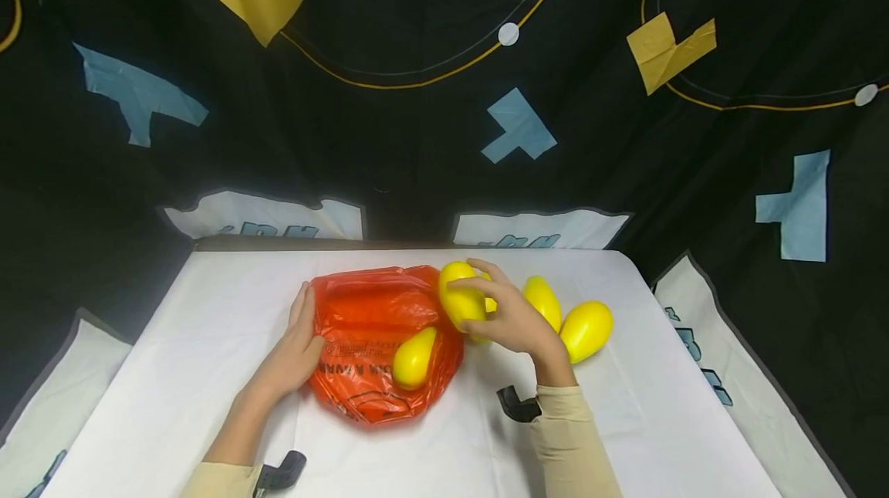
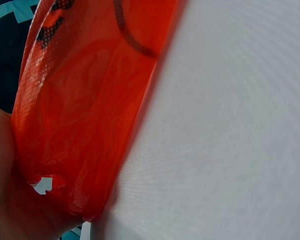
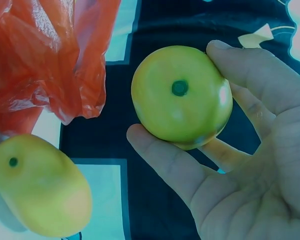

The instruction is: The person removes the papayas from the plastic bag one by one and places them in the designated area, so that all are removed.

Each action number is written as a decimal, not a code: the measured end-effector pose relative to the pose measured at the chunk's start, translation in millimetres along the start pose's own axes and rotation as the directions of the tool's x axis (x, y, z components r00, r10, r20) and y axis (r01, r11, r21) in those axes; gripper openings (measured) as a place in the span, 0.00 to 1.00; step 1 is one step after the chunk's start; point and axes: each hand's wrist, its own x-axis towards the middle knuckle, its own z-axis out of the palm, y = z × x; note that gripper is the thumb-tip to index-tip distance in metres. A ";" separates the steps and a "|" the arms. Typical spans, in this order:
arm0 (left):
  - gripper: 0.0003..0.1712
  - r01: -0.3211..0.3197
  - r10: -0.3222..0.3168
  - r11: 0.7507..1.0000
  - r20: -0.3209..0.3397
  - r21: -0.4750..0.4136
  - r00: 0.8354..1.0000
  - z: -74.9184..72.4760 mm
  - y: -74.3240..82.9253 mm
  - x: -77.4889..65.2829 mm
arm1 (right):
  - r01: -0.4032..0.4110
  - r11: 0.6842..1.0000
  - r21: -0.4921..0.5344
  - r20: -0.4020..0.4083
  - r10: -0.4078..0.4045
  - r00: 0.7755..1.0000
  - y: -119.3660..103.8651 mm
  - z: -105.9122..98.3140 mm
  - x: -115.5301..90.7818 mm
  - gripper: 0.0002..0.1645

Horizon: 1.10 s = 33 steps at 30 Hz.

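A red-orange plastic bag (image 1: 354, 297) with dark print lies on the white table. My left hand (image 1: 295, 347) holds its left edge, with the thumb toward me; the left wrist view shows the bag's side (image 2: 85, 115) close up beside the hand. My right hand (image 1: 514, 316) pinches a smooth yellow toy mango (image 1: 458, 297) above the bag's right edge. A green stem dot shows on this held mango (image 3: 182, 95) in the right wrist view. Another yellow mango (image 1: 413, 359) sits at the front right of the bag, its right side partly covered by red plastic.
Two more mangoes, one upright-looking (image 1: 542, 301) and one tilted (image 1: 586, 330), lie right of my right hand. Yellow patches behind the hand are partly hidden. Black cloth (image 1: 417, 166) with taped shapes hangs past the table's far edge.
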 end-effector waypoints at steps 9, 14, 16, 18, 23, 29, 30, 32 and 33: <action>0.47 0.004 -0.004 1.000 0.006 0.002 1.000 1.1 -1.3 0.7 | -0.009 1.000 0.014 0.014 0.008 1.000 3.6 -3.4 -13.4 0.34; 0.47 -0.001 0.000 1.000 0.003 0.006 1.000 1.4 -2.2 1.3 | -0.029 0.999 0.026 0.019 0.028 0.999 7.6 -2.5 -20.3 0.33; 0.47 -0.002 0.002 1.000 0.003 0.006 1.000 1.8 -2.6 1.4 | -0.026 0.999 0.032 0.023 0.025 0.999 9.7 -2.0 -23.0 0.33; 0.47 -0.004 0.004 1.000 0.004 0.003 1.000 2.4 -3.3 1.5 | -0.025 0.999 0.042 0.030 0.024 0.999 11.8 -1.7 -26.0 0.33; 0.47 -0.004 0.004 1.000 0.003 -0.009 1.000 3.7 -3.1 2.4 | -0.058 0.996 0.073 0.047 0.055 0.997 13.9 -3.0 -33.9 0.32; 0.47 -0.015 0.015 1.000 -0.002 0.000 1.000 3.5 -1.4 2.2 | -0.073 0.995 0.062 0.052 0.070 0.996 22.7 -6.1 -42.8 0.32; 0.47 -0.015 0.015 1.000 -0.001 0.003 1.000 3.3 -1.3 1.8 | -0.072 0.996 0.059 0.051 0.069 0.996 24.2 -6.5 -44.1 0.32; 0.47 -0.013 0.013 1.000 0.000 0.006 1.000 2.6 -1.0 0.9 | -0.070 0.996 0.055 0.046 0.067 0.997 26.5 -6.9 -46.7 0.32; 0.47 -0.012 0.012 1.000 -0.001 0.007 1.000 2.4 -0.9 0.4 | -0.073 0.996 0.052 0.043 0.071 0.997 27.4 -6.8 -47.9 0.32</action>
